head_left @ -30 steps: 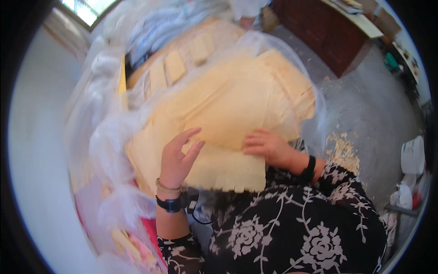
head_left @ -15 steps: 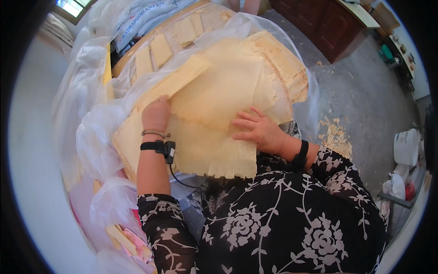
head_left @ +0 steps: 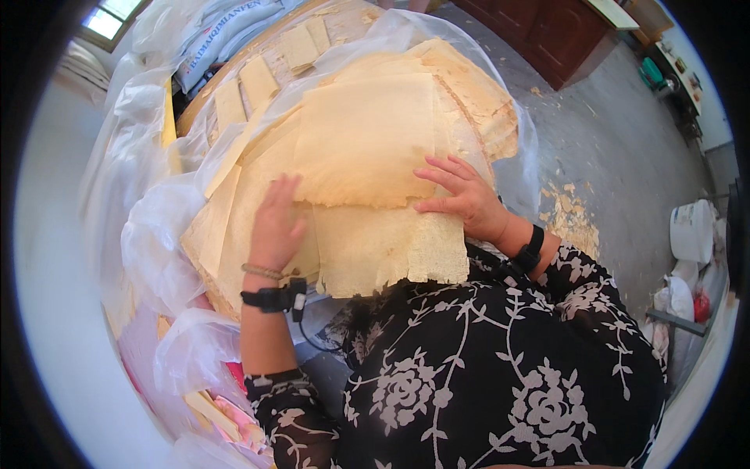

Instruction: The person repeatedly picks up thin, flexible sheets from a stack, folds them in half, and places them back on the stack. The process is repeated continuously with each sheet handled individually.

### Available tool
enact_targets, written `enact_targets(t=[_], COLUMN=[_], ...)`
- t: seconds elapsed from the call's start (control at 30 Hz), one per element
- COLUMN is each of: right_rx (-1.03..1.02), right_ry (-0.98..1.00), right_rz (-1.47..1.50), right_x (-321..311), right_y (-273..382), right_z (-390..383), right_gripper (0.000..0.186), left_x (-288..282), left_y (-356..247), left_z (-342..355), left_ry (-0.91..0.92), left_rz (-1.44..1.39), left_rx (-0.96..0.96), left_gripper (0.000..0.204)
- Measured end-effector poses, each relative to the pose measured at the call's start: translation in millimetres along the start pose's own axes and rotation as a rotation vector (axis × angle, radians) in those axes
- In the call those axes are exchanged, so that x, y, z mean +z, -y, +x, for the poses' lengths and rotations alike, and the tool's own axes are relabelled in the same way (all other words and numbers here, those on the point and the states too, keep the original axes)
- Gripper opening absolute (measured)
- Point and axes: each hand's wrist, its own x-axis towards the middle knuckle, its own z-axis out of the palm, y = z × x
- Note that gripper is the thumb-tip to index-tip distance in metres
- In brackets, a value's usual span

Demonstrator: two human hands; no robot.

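Observation:
Thin pale-yellow sheets (head_left: pixel 359 133) lie layered in front of me, with ragged edges across the middle and at the near side. My left hand (head_left: pixel 275 223) is at the left part of the sheets, open, fingers outstretched and slightly blurred. My right hand (head_left: pixel 461 199) rests at the right edge of the top sheets, open with fingers spread. Narrow folded strips (head_left: pixel 258 79) of the same material lie beyond, and clear plastic wrap (head_left: pixel 152 223) bunches along the left and back.
Pale-blue sacks (head_left: pixel 215 31) are piled at the back left beside a window (head_left: pixel 105 17). A dark wooden cabinet (head_left: pixel 539 39) is at the back right. A white bucket (head_left: pixel 691 230) stands on the grey floor at the right, and flakes (head_left: pixel 570 223) are scattered there.
My left hand has let go of the folded strip it gripped and opened. That strip now lies farther left, and a squarish sheet shows flat in the middle. My right hand moved slightly up.

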Motion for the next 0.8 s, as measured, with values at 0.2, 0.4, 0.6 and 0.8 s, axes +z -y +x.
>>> enact_targets(t=[0.2,0.4,0.6,0.8], right_rx=[0.032,0.015,0.129,0.687], right_ry=[0.012,0.022,0.025,-0.15], right_rz=[-0.052,0.014,0.304,0.75], right_x=[-12.3,-13.3,-9.3,-14.0], right_y=[-4.7,-24.7,-51.1,-58.0], right_z=[-10.5,-13.8,-7.7,24.8], right_gripper=[0.032,0.037,0.026,0.041], left_x=[25.3,12.3,4.6,20.1], left_y=[-43.3,-52.3,-42.1,-21.0], left_z=[12.8,9.7,-4.9,22.6], left_ry=[0.077,0.165,0.279,0.113], left_rz=[-0.016,0.143,0.271,-0.332], left_rx=[0.092,0.164,0.344,-0.159], left_gripper=[0.059,0.059,0.054,0.018])
